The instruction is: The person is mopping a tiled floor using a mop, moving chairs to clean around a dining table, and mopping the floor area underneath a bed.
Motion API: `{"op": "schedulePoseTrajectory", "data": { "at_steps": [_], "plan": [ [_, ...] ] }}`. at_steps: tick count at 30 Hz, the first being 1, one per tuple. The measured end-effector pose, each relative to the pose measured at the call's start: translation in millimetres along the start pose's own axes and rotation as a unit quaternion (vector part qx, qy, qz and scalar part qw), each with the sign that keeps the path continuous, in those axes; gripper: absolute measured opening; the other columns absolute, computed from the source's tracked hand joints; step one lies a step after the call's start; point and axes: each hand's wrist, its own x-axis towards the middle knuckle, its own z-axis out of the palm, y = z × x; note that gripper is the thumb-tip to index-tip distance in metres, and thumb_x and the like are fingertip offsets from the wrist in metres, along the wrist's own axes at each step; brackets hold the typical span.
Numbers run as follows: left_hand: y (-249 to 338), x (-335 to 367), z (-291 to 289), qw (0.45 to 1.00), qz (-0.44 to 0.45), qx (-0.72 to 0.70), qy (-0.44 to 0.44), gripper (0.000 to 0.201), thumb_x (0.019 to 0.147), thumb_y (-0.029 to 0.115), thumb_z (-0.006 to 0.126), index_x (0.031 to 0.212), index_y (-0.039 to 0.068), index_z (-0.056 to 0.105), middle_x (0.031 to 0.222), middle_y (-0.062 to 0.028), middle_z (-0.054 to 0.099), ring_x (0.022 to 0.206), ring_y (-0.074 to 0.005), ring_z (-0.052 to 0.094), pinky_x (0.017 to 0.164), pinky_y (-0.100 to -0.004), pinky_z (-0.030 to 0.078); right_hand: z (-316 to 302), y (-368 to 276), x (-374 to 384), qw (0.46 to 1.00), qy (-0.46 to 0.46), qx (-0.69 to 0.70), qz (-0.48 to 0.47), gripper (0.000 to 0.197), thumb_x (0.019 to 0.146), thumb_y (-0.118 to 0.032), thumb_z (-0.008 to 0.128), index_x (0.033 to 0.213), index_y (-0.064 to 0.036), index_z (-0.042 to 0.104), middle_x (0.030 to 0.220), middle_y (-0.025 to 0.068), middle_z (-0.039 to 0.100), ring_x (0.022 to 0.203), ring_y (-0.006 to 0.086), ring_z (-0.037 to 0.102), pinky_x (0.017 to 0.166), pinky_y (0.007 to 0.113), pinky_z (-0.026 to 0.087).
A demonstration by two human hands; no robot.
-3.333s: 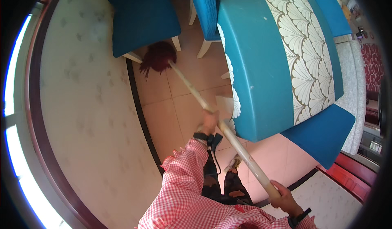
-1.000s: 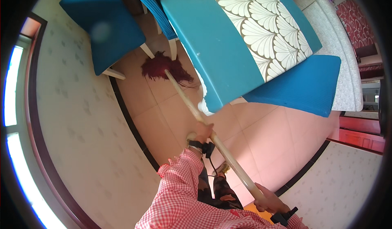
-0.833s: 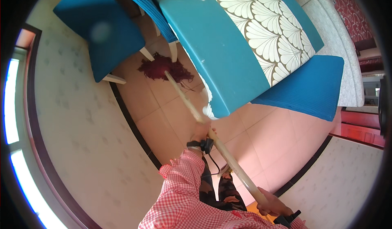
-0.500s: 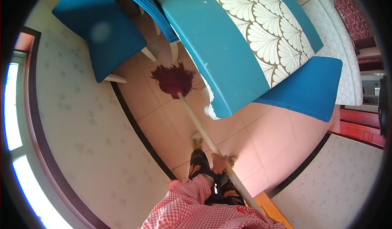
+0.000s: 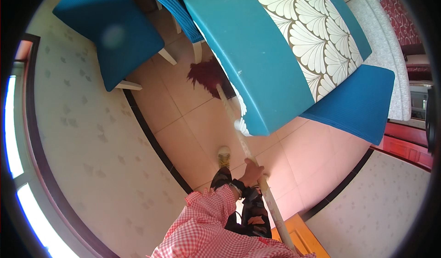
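Note:
A mop with a dark red strand head (image 5: 209, 77) lies against the tiled floor, part of the head tucked beneath the table's edge. Its long pale pole (image 5: 229, 111) slants from the head down toward my body at the lower right. My left hand (image 5: 251, 173) is closed round the pole about midway, with a dark band on the wrist and a red-and-white checked sleeve above. My right hand is not visible; the pole's near end runs past my checked clothing at the lower edge.
A table with a teal cover (image 5: 243, 60) and patterned runner stands ahead. Blue-covered chairs (image 5: 110, 37) are at the left, another (image 5: 353, 104) at the right. A pale wall (image 5: 92, 143) borders the left. My shoe (image 5: 223, 157) is on the floor; an orange wooden piece (image 5: 305, 235) is nearby.
The mop head has moved right, partly under the table's edge. My left hand and the pole have shifted slightly right and away from me. The view has shifted slightly.

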Motion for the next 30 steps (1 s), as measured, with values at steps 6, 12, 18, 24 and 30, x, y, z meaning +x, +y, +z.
{"op": "schedulePoseTrajectory", "data": {
  "at_steps": [6, 12, 18, 24, 30],
  "plan": [
    [31, 50, -27, 0.993, -0.077, -0.085, -0.037, 0.05, 0.077, 0.004, 0.058, 0.102, -0.001, 0.015, 0.092, -0.0221, 0.044, 0.065, -0.0278, 0.058, 0.05, -0.037, 0.053, 7, -10, 21, 1.0, -0.002, 0.011, 0.007, 0.06, 0.075, 0.002, 0.057, 0.129, -0.0042, 0.03, 0.061, 0.0037, 0.042, 0.041, 0.0094, 0.035, 0.039, 0.023, 0.031],
    [21, 43, -28, 0.994, -0.031, -0.102, -0.03, 0.048, 0.077, 0.002, 0.056, 0.101, 0.001, 0.014, 0.09, -0.0218, 0.043, 0.062, -0.0288, 0.059, 0.049, -0.0368, 0.053, 10, -12, 33, 1.0, 0.01, 0.024, 0.014, 0.059, 0.075, 0.002, 0.057, 0.128, -0.0041, 0.031, 0.061, 0.0037, 0.042, 0.041, 0.0094, 0.035, 0.039, 0.023, 0.031],
    [34, 55, -42, 0.995, -0.03, -0.091, -0.013, 0.049, 0.074, 0.004, 0.058, 0.097, -0.001, 0.015, 0.08, -0.0233, 0.048, 0.059, -0.0326, 0.059, 0.047, -0.0397, 0.05, 12, -12, 52, 0.999, 0.004, 0.03, 0.016, 0.059, 0.075, 0.002, 0.057, 0.128, -0.004, 0.031, 0.061, 0.0036, 0.042, 0.041, 0.0094, 0.035, 0.038, 0.023, 0.031],
    [36, 63, -51, 0.993, -0.016, -0.12, -0.002, 0.048, 0.073, 0.001, 0.057, 0.096, -0.001, 0.014, 0.076, -0.0214, 0.047, 0.049, -0.0313, 0.057, 0.04, -0.0392, 0.049, 12, -7, 53, 0.999, -0.007, 0.034, 0.002, 0.058, 0.075, 0.002, 0.057, 0.127, -0.0039, 0.032, 0.061, 0.0035, 0.042, 0.041, 0.0093, 0.035, 0.038, 0.023, 0.031],
    [60, 21, -46, 0.998, 0.041, -0.048, 0.015, 0.034, 0.077, 0.005, 0.054, 0.094, -0.011, 0.029, 0.074, -0.0189, 0.05, 0.05, -0.026, 0.058, 0.043, -0.0328, 0.05, 2, 11, 37, 0.999, -0.008, 0.034, -0.012, 0.057, 0.075, 0.002, 0.057, 0.126, -0.0037, 0.033, 0.061, 0.0034, 0.042, 0.041, 0.0093, 0.035, 0.038, 0.023, 0.031]
  ]
}}
